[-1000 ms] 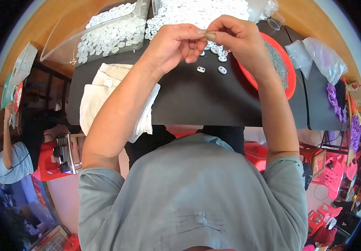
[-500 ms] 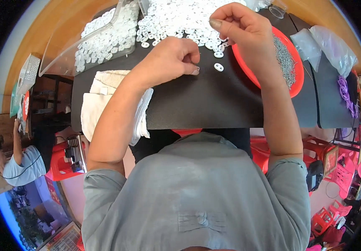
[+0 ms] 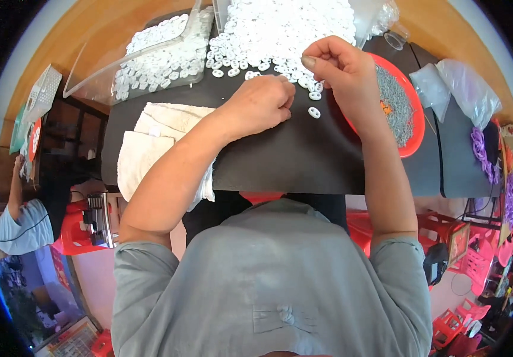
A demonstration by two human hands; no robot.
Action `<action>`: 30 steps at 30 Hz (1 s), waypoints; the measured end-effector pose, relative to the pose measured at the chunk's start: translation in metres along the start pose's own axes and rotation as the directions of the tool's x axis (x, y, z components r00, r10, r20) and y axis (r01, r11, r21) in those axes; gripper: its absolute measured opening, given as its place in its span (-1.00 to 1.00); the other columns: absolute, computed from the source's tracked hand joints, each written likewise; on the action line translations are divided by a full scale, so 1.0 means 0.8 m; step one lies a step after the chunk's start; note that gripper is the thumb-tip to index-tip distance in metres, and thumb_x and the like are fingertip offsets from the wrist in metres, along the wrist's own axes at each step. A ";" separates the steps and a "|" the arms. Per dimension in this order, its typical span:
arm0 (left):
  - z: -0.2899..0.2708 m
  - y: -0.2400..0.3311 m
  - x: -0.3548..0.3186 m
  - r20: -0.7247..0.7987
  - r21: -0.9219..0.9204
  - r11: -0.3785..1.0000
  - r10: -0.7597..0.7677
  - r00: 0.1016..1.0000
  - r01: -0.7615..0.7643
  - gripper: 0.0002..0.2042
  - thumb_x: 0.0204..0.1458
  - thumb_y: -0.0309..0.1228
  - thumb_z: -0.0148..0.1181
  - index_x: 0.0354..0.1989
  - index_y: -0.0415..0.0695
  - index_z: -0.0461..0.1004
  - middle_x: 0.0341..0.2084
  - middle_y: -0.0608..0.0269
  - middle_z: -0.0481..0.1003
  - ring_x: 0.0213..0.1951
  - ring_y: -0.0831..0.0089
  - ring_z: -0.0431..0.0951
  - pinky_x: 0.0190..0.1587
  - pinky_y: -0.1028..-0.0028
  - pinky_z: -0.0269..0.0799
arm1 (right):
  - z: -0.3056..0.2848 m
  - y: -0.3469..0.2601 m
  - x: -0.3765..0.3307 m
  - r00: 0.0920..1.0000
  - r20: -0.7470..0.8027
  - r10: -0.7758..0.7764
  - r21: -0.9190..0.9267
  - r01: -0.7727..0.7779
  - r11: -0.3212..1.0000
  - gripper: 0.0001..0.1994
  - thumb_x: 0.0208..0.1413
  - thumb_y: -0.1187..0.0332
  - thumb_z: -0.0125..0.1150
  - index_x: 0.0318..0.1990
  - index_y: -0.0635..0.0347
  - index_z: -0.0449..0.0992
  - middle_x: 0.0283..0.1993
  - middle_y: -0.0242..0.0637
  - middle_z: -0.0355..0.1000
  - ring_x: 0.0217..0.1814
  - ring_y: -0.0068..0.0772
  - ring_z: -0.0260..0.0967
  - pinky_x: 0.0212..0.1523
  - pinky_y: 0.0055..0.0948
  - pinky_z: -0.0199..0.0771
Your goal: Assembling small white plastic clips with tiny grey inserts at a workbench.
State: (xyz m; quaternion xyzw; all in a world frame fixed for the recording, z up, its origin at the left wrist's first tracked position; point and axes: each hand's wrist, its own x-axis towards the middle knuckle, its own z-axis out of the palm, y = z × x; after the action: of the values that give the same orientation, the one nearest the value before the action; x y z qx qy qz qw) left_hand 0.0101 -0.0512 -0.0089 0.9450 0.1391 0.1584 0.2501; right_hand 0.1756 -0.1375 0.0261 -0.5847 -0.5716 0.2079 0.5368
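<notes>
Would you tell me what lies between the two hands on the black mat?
In the head view, bare black mat separates left hand from right hand; one white ring lies just below.

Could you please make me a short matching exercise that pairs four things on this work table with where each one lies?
Things:
1. red tray
2. folded cloth
3. clear plastic lid
4. lone white ring

Places:
A. under the left forearm
B. on the black mat between the two hands
C. far left, holding white rings
D. right of the right hand, holding grey metal bits

Pairs: 1-D, 2-A, 3-C, 4-B
</notes>
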 end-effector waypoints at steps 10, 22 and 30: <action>-0.026 -0.013 0.005 -0.051 -0.696 0.693 -0.311 0.949 0.189 -0.91 -0.09 -0.55 0.26 -0.37 -0.21 0.54 -0.56 0.37 0.49 -0.53 0.64 0.44 -0.55 0.60 0.33 | 0.012 0.001 0.001 0.999 0.028 0.022 -0.025 -0.022 0.999 -0.91 0.08 0.39 0.25 -0.32 0.21 0.53 -0.50 -0.56 0.39 -0.48 -0.78 0.23 -0.47 -0.69 0.21; -0.033 -0.002 0.001 -0.149 -0.865 0.496 -0.396 0.906 0.074 -0.86 -0.10 -0.61 0.29 -0.41 -0.23 0.43 -0.57 0.29 0.49 -0.58 0.61 0.43 -0.63 0.63 0.28 | 0.037 0.002 -0.002 0.996 0.074 0.047 0.035 -0.049 0.998 -0.94 0.16 0.45 0.15 -0.26 0.23 0.47 -0.46 -0.49 0.42 -0.46 -0.74 0.30 -0.49 -0.71 0.24; -0.021 0.006 0.007 -0.160 -0.911 0.410 -0.453 0.877 0.046 -0.89 -0.04 -0.57 0.29 -0.35 -0.27 0.50 -0.56 0.27 0.51 -0.58 0.59 0.44 -0.61 0.62 0.30 | 0.046 0.001 -0.003 0.989 -0.146 0.038 0.206 -0.007 0.979 -0.93 0.15 0.48 0.17 -0.25 0.27 0.46 -0.42 -0.41 0.42 -0.45 -0.69 0.33 -0.48 -0.68 0.31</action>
State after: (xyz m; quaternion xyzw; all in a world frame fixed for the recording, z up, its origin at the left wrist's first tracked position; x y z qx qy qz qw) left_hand 0.0098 -0.0464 0.0087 0.5889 0.2241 0.3483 0.6940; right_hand 0.1435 -0.1254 0.0122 -0.5467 -0.4989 0.2276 0.6328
